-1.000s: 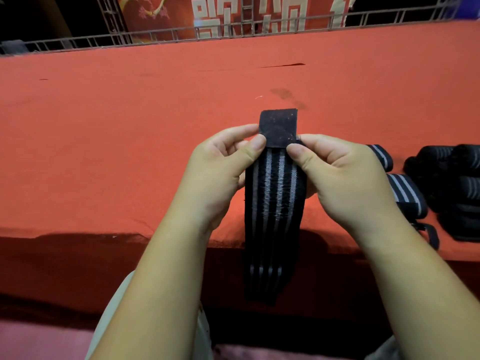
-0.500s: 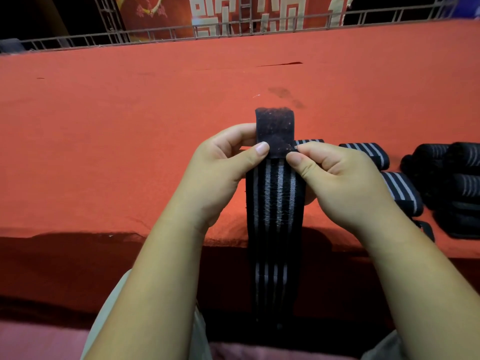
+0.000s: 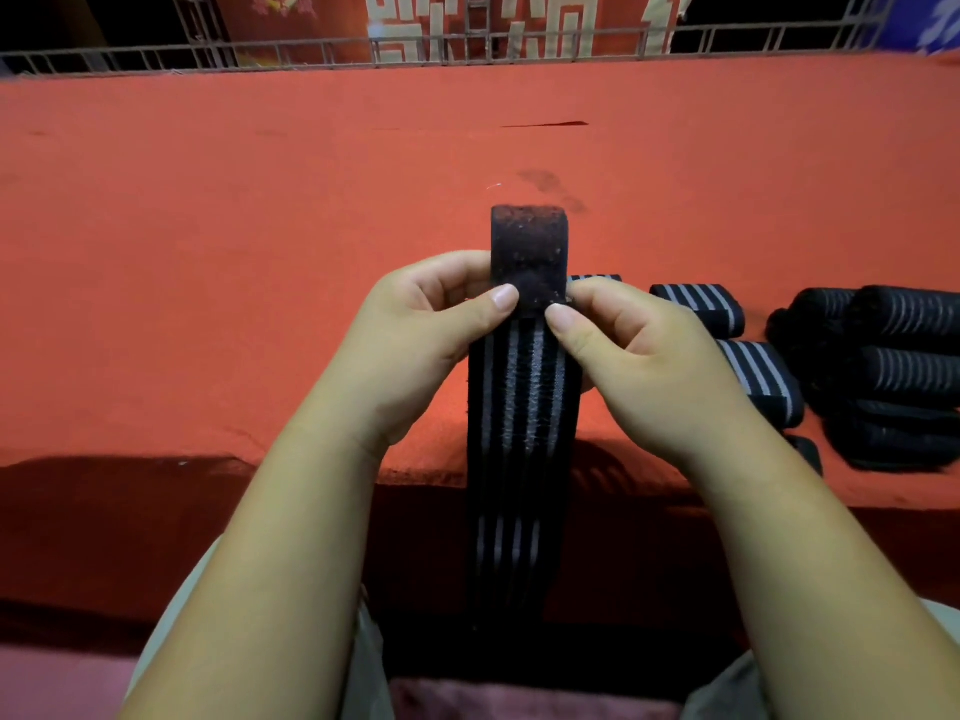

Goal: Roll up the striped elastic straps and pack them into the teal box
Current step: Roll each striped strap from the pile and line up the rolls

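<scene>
A black elastic strap with grey stripes (image 3: 522, 439) hangs straight down over the front edge of the red table. Its plain black fuzzy end tab (image 3: 529, 246) stands upright above my fingers. My left hand (image 3: 415, 340) pinches the strap's top from the left, thumb on the tab's lower edge. My right hand (image 3: 654, 366) pinches it from the right, thumb tip on the striped face just under the tab. Two more striped straps (image 3: 701, 306) (image 3: 763, 379) lie on the table behind my right hand. No teal box is in view.
A pile of dark rolled straps (image 3: 893, 376) sits at the table's right edge. The red-covered table (image 3: 260, 226) stretches wide to the left and far back. A metal railing (image 3: 467, 49) and a red banner run along the far side.
Both thumbs have drawn closer together at the base of the black tab. The strap hangs a little lower and straighter over the table edge. More of the loose straps shows behind my right hand.
</scene>
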Demonstrator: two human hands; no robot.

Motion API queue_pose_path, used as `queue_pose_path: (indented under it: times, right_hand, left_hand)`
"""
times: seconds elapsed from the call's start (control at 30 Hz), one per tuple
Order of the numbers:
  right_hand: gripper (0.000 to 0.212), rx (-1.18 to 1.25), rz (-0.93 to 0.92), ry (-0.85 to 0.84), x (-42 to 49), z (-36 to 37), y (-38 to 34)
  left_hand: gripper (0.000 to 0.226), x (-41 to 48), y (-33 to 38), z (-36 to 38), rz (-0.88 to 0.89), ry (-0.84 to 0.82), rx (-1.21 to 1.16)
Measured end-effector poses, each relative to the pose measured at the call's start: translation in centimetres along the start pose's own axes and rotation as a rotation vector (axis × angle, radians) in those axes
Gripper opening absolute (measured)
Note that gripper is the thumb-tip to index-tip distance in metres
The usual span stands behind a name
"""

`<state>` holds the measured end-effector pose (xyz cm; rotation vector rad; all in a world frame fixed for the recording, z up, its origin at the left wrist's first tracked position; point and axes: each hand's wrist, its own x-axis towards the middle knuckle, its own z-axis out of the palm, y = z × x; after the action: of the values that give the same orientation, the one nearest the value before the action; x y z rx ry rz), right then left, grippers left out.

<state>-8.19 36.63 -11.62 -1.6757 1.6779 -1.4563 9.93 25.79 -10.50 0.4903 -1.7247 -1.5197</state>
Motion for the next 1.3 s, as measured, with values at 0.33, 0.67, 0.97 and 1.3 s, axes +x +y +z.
queue_pose_path:
  times: [0.33, 0.67, 0.97, 1.3]
  right_hand:
    - [0.033, 0.302, 0.012, 0.024, 0.1, 0.0, 0.1]
    - [0.041, 0.624, 0.108, -0.083, 0.7, 0.0, 2.6]
    - [0.050, 0.666, 0.152, -0.070, 0.4, 0.0, 2.2]
    - [0.011, 0.463, 0.145, -0.050, 0.5, -1.2, 1.5]
  left_hand:
    - [0.024, 0.1, -0.1, -1.9, -0.003, 0.020, 0.120]
    - [0.041, 0.5, -1.2, -1.1, -0.045, 0.072, -0.016]
    - [0.052, 0.6, -1.4, -0.9, 0.004, 0.098, 0.055]
    - [0.042, 0.7, -1.9, -0.4, 0.023, 0.127, -0.010]
